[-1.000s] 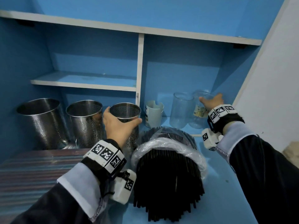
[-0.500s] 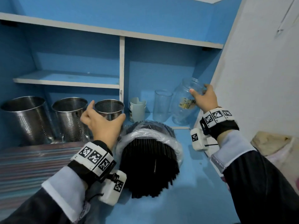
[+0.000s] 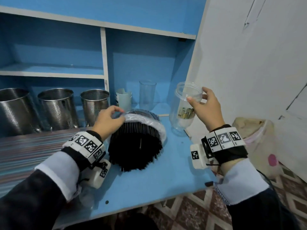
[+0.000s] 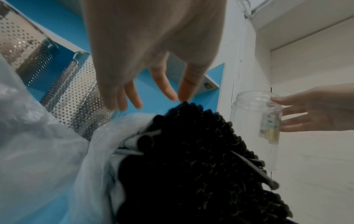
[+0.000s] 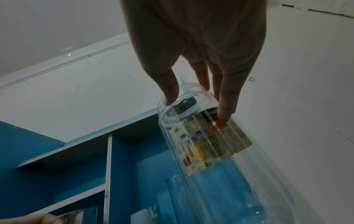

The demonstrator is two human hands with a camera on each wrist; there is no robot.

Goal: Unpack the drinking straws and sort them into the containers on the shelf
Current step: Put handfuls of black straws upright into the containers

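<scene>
A thick bundle of black straws (image 3: pixel 136 146) lies on the blue counter (image 3: pixel 149 188), its far end in clear plastic wrap (image 3: pixel 147 121). My left hand (image 3: pixel 116 114) rests on top of the bundle at the wrap; in the left wrist view its loosely spread fingers (image 4: pixel 132 97) touch the top of the straws (image 4: pixel 191 166). My right hand (image 3: pixel 196 95) grips a clear labelled plastic jar (image 3: pixel 182 112) by its rim, thumb inside the mouth (image 5: pixel 170 97). The jar (image 5: pixel 210 144) is tilted at the counter's right edge.
Three perforated steel cylinders (image 3: pixel 15 112) (image 3: pixel 58 108) (image 3: pixel 95 105), a white cup (image 3: pixel 123 99) and a clear glass (image 3: pixel 147 95) stand at the back. A striped mat (image 3: pixel 33 150) lies left. A white wall (image 3: pixel 249 63) and a bag (image 3: pixel 255 143) are right.
My right hand has drawn the jar forward and right, out of the shelf recess. My left hand has left the rightmost steel cylinder and come down onto the straw bundle.
</scene>
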